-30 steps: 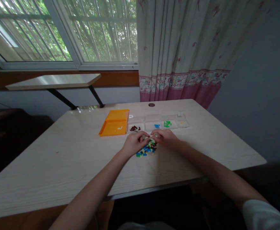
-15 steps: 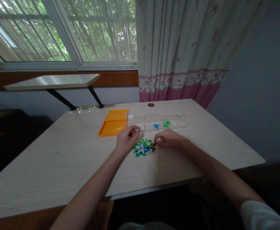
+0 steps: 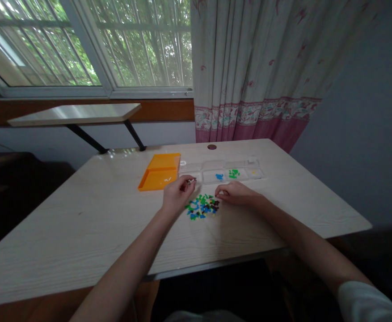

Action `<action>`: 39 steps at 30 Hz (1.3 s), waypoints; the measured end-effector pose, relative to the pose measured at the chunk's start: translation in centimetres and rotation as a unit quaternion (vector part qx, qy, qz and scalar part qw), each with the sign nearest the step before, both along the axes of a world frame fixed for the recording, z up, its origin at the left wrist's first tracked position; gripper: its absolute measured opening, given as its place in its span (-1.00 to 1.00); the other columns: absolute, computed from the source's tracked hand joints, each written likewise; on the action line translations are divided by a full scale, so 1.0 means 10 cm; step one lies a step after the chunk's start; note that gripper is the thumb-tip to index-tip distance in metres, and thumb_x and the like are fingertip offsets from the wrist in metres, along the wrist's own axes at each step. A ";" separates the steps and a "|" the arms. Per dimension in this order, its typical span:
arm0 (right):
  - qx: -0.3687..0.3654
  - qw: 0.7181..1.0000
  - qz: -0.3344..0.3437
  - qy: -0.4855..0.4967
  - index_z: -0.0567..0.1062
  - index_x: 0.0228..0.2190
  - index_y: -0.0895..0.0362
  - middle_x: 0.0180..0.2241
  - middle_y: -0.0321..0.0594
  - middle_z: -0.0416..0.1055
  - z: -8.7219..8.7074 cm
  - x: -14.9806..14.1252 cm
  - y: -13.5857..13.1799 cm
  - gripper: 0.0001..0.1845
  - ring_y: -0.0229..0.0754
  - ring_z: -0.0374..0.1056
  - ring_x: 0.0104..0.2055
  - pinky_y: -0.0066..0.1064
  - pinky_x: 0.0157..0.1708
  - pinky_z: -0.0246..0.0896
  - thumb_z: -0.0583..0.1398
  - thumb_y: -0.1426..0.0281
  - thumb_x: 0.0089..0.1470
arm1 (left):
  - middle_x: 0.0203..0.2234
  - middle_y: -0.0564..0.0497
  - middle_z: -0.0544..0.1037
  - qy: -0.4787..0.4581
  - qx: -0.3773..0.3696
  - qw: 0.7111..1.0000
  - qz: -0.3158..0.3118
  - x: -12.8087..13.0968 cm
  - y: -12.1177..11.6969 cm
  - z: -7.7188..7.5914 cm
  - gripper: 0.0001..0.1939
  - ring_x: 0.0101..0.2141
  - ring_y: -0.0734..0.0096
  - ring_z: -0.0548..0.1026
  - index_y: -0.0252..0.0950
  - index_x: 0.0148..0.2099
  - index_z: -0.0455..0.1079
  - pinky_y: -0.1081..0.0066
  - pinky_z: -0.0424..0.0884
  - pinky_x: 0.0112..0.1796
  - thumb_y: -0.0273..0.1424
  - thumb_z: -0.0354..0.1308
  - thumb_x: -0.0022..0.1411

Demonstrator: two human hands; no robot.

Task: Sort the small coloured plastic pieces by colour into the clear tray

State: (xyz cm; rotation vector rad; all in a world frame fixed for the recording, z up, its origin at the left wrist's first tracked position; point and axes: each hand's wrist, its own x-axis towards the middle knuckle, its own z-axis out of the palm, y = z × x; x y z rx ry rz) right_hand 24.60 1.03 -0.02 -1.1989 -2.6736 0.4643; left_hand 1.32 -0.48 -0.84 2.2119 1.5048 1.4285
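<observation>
Head view: hands [image 3: 177,194] [image 3: 238,193] flank irregular pieces [image 3: 200,207] on woodgrain tabletop [image 3: 115,232].

The pale wood table [image 3: 82,241] has a dark round spot [image 3: 212,147] by its far edge. At its far left corner, black legs [image 3: 133,134] carry a shelf [image 3: 78,112]. Behind stands a window [image 3: 149,49] with bars and green leaves outside, over a brown wood strip [image 3: 169,110]. A flowered curtain [image 3: 266,58], pink at the bottom, hangs behind the far right corner. Daylight leaves the grey-blue wall [image 3: 366,112] past the right edge dim.
</observation>
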 end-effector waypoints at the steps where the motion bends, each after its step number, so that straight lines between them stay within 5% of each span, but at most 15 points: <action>1: -0.001 1.000 -0.005 0.001 0.47 -0.29 0.08 -0.53 -0.30 0.40 -0.01 0.00 0.00 -0.76 -0.31 0.24 -0.48 -0.52 -0.46 -0.04 0.06 0.28 0.09 | -0.67 0.15 0.35 0.000 0.001 1.000 0.000 0.00 0.00 0.00 -0.79 -0.63 0.61 0.29 -0.29 -0.29 0.42 0.59 0.18 -0.53 -0.27 0.09 0.12; 25: 0.009 1.000 -0.019 0.010 0.42 -0.30 0.12 -0.61 -0.35 0.31 0.00 -0.01 -0.01 -0.78 -0.34 0.16 -0.56 -0.52 -0.49 -0.10 0.05 0.28 0.10 | -0.68 0.15 0.35 0.012 -0.011 1.000 0.017 0.00 0.00 0.00 -0.77 -0.63 0.61 0.29 -0.28 -0.29 0.42 0.59 0.17 -0.53 -0.24 0.08 0.13; 39: 0.009 0.999 -0.019 0.036 0.38 -0.28 0.13 -0.62 -0.38 0.27 -0.02 -0.01 -0.01 -0.82 -0.36 0.13 -0.58 -0.53 -0.49 -0.10 0.05 0.33 0.08 | -0.65 0.11 0.39 0.062 -0.078 0.983 0.157 -0.05 0.09 0.02 -0.69 -0.59 0.48 0.35 -0.24 -0.14 0.40 0.54 0.12 -0.54 -0.19 0.05 0.13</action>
